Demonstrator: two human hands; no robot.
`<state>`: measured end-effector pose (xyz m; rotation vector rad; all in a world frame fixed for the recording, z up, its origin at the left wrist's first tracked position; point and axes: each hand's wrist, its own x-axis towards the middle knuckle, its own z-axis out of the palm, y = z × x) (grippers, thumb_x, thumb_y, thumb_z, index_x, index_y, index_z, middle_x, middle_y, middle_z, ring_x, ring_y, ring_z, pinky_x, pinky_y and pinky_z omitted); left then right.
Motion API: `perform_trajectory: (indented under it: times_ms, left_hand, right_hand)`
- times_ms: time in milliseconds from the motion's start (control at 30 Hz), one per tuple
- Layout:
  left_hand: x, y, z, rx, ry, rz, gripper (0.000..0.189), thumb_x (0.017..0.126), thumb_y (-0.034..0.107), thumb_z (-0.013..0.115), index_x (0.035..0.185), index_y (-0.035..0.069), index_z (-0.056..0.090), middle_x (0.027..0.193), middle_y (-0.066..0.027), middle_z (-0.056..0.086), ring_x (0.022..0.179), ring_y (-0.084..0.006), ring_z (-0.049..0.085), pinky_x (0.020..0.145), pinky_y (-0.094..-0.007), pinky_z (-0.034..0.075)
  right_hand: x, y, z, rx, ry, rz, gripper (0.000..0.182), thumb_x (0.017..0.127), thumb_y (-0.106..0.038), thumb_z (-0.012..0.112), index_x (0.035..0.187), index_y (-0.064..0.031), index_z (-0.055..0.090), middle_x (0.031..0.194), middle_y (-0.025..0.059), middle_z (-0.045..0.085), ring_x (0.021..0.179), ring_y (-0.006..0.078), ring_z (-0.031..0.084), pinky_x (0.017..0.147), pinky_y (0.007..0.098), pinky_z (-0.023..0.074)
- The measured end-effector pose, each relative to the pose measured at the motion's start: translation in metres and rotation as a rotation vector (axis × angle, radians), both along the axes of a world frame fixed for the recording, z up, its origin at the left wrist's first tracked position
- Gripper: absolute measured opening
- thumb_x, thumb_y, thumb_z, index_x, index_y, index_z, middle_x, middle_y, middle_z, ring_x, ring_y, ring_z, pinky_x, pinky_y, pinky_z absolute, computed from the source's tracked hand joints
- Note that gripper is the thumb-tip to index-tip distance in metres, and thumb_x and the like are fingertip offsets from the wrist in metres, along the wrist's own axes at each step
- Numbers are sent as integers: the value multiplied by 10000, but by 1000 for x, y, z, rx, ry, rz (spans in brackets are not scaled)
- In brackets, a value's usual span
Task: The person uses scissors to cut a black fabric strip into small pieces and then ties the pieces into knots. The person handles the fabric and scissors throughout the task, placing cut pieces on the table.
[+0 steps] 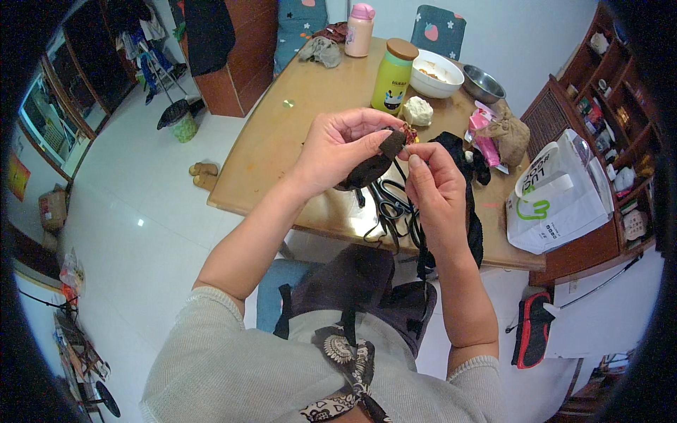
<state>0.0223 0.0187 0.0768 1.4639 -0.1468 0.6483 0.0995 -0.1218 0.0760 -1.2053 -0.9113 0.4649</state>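
Over the near part of a wooden table [264,153], my left hand [344,148] pinches a dark brown piece of fabric [392,145] between thumb and fingers, with more of the dark cloth hanging below it. My right hand [436,185] is close to its right edge, thumb and index finger pinched on a small thin thing that looks like a needle [405,150]. Black-handled scissors [392,201] lie on the table beneath the hands, among black straps or cords [389,230]. Black fabric [449,140] lies behind and beside my right hand.
Behind the hands stand a green jar [392,79], a pink bottle [359,31], a white bowl [437,75] and a metal bowl [483,84]. A whitish ball [418,111] lies by the jar. At right are a pink packet [484,137], a brown cloth bundle [510,140] and a white bag [560,201].
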Motion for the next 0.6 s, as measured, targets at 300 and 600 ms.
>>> perform_trajectory:
  times_ms: [300,600]
  left_hand:
    - [0,0,-4,-18,-62,124,201,837,77,521,1015,-4,569,958,-76,615,857,-100,575,750,-228,464]
    - [-4,2,-3,174,-43,179,207,794,30,570,998,-1,580,938,-60,617,797,-58,561,690,-198,463]
  right_hand:
    - [2,-9,6,-15,62,32,107,880,-103,449,909,-31,523,603,-74,403,482,-7,319,414,150,225]
    - [-1,-6,2,1,55,3,107,883,-101,447,907,-34,527,595,-81,394,482,-12,305,413,153,217]
